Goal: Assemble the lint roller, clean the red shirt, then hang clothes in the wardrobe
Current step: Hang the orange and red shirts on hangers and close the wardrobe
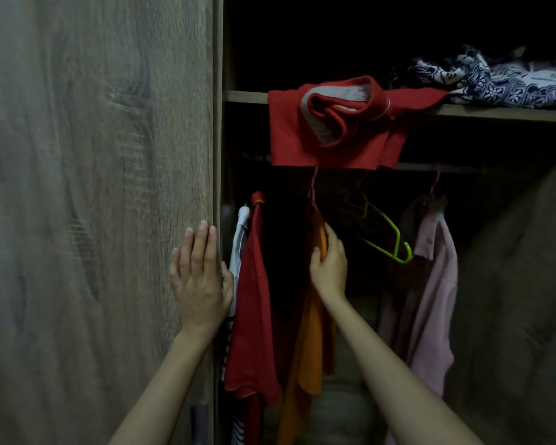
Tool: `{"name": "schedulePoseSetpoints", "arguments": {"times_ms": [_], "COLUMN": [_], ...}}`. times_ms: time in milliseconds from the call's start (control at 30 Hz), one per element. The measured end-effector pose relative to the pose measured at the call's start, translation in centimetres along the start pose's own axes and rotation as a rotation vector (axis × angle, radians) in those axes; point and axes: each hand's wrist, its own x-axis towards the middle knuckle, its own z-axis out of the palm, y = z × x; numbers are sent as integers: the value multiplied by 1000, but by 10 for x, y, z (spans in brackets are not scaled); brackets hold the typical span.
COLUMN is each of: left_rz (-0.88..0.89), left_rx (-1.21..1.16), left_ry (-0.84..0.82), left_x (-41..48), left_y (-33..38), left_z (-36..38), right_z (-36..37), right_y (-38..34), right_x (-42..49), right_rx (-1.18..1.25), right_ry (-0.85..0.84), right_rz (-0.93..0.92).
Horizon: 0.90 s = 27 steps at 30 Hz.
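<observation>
The wardrobe stands open and dark inside. My left hand [201, 277] lies flat with straight fingers on the wooden door [93, 187], its thumb round the door's edge. My right hand [329, 261] grips the shoulder of an orange garment [308, 354] that hangs on a pink hanger from the rail [440, 168]. A red shirt [254, 309] hangs to the left of it, next to a white striped garment [240, 239]. Another red garment [331, 126] lies bunched on the shelf [495, 113] and droops over its front edge.
An empty lime-green hanger [389, 232] hangs tilted on the rail, right of my right hand. A pink garment [434, 293] hangs further right. Patterned dark-and-white cloth [495, 81] lies on the shelf at the right. The wardrobe's right door [527, 284] angles in at the right.
</observation>
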Motion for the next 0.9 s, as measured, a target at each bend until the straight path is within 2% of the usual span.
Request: {"name": "schedulePoseSetpoints", "arguments": {"times_ms": [100, 367, 467, 633, 767, 900], "left_rz": [-3, -51, -94, -26, 29, 119], "left_rx": [14, -55, -184, -298, -373, -379], "left_ry": [-5, -85, -98, -88, -48, -26], "left_x": [0, 4, 8, 36, 79, 137], "left_y": [1, 11, 26, 61, 91, 115], "left_z": [-1, -16, -29, -42, -43, -34], "right_z": [-3, -34, -56, -99, -132, -156], "right_y": [5, 5, -4, -38, -72, -101], "right_x": [-19, -35, -42, -29, 5, 50], "right_rx": [-3, -62, -6, 57, 25, -73], "right_ry": [-38, -73, -15, 83, 199, 261], "right_rz": [-85, -153, -220, -383, -510, -561]}}
